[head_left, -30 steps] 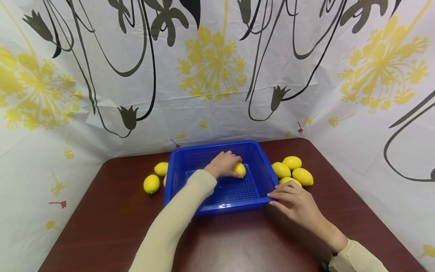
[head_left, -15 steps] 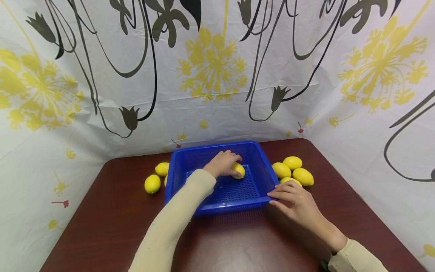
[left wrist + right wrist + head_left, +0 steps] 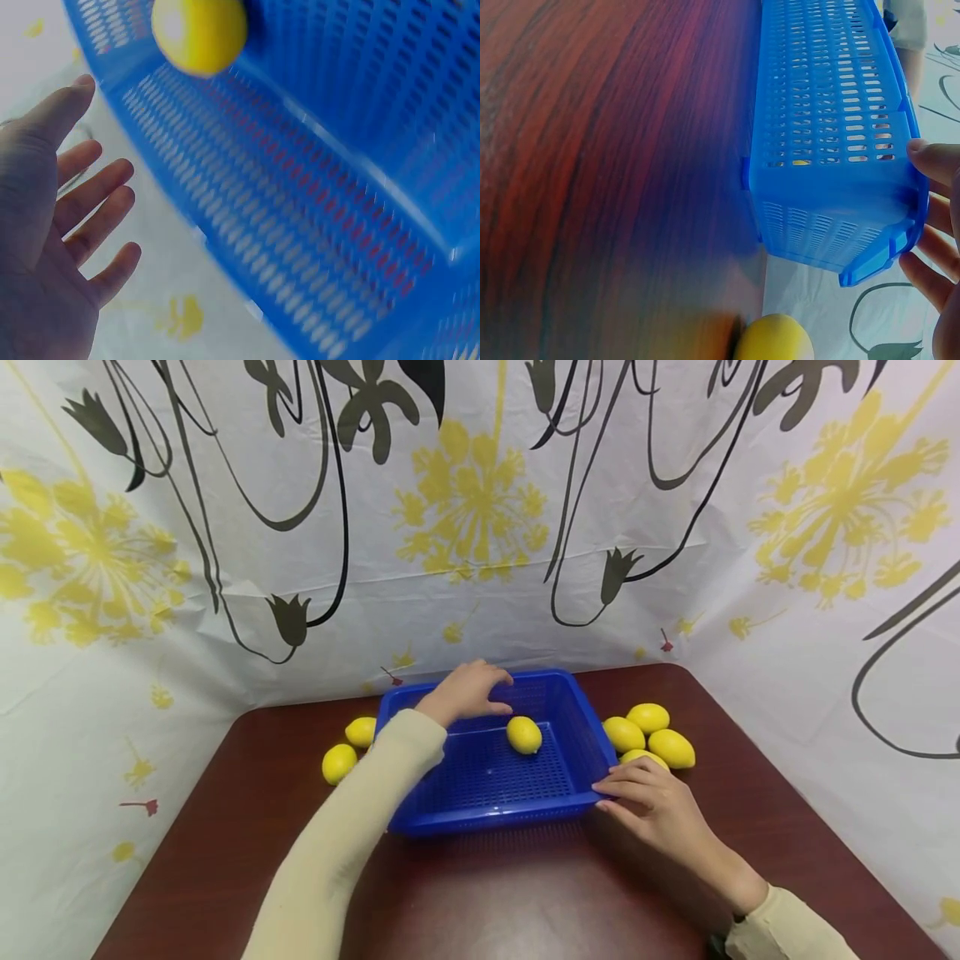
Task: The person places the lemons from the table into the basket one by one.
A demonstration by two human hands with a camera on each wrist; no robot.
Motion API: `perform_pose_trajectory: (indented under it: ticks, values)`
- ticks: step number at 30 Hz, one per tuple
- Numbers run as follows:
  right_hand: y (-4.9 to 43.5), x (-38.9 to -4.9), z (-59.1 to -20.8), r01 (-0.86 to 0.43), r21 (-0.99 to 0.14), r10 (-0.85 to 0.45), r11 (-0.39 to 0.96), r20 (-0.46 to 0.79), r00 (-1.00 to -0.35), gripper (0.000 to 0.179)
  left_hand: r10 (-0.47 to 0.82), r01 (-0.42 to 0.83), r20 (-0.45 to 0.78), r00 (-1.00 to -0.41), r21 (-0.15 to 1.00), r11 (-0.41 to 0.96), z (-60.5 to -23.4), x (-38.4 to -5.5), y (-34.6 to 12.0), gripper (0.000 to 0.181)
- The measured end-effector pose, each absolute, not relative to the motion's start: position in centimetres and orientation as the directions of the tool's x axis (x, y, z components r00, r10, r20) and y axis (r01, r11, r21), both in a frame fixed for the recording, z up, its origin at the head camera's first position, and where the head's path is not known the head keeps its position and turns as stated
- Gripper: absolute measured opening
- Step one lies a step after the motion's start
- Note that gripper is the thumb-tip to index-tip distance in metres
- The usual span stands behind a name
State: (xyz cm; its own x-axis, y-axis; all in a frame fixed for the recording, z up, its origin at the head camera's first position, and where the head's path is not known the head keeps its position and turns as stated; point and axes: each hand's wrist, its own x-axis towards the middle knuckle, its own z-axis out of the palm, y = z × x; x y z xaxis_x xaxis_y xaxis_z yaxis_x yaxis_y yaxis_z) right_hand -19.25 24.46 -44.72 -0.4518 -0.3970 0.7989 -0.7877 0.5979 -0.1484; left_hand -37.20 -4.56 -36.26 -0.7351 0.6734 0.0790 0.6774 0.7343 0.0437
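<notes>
A single lemon [image 3: 524,735] lies on the floor of the blue plastic basket [image 3: 480,817], toward its right side. My left hand [image 3: 467,692] is over the back of the basket, apart from the lemon. In the left wrist view the left hand [image 3: 67,202] has its thumb and fingers spread with nothing between them, and the lemon [image 3: 199,34] is beyond the thumb. With thumb and fingertips, my right hand [image 3: 660,810] holds the basket's near right corner. The right wrist view shows its thumb and fingers [image 3: 928,281] at the basket's rim [image 3: 919,217].
Several lemons [image 3: 671,748] are grouped on the dark red-brown table [image 3: 525,893] right of the basket. Other lemons [image 3: 340,764] lie to its left, partly hidden by the sleeve and basket. A flower-printed white sheet [image 3: 450,610] hangs behind the table and along both sides.
My left hand has let go of the lemon and moved left and up from it. The lemon stays in the basket. My right hand remains at the corner.
</notes>
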Motion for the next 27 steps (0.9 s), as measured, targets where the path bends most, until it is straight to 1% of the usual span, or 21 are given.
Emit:
perform_pose_trajectory:
  ticks: [2, 9, 12, 17, 23, 27]
  values:
    - [24.5, -19.4, -44.6, -0.799, -0.139, -0.394, 0.585, 0.812, -0.430, 0.024, 0.667, 0.672, 0.089, -0.740, 0.055, 0.738, -35.1, -37.2, -5.6, 0.051]
    - [24.7, -19.4, -44.6, -0.795, -0.140, -0.396, 0.590, 0.808, -0.436, 0.025, 0.642, 0.651, 0.142, -0.754, 0.031, 0.758, -32.6, -37.0, -9.3, 0.047]
    - [24.6, -19.2, -44.7, -0.788, -0.147, -0.395, 0.598, 0.802, -0.449, 0.029, 0.627, 0.638, 0.152, -0.764, 0.033, 0.769, -32.3, -36.8, -10.9, 0.046]
    - [24.6, -19.0, -44.7, -0.778, -0.155, -0.397, 0.608, 0.789, -0.468, 0.033, 0.593, 0.611, 0.170, -0.787, 0.082, 0.787, -31.9, -36.2, -13.2, 0.043]
    - [24.6, -18.9, -44.7, -0.768, -0.167, -0.395, 0.619, 0.778, -0.488, 0.032, 0.557, 0.580, 0.180, -0.811, 0.129, 0.804, -31.7, -35.5, -15.7, 0.041]
    - [24.5, -19.0, -44.7, -0.771, -0.169, -0.394, 0.614, 0.781, -0.485, 0.032, 0.529, 0.562, 0.209, -0.822, 0.154, 0.813, -31.9, -35.2, -17.5, 0.040]
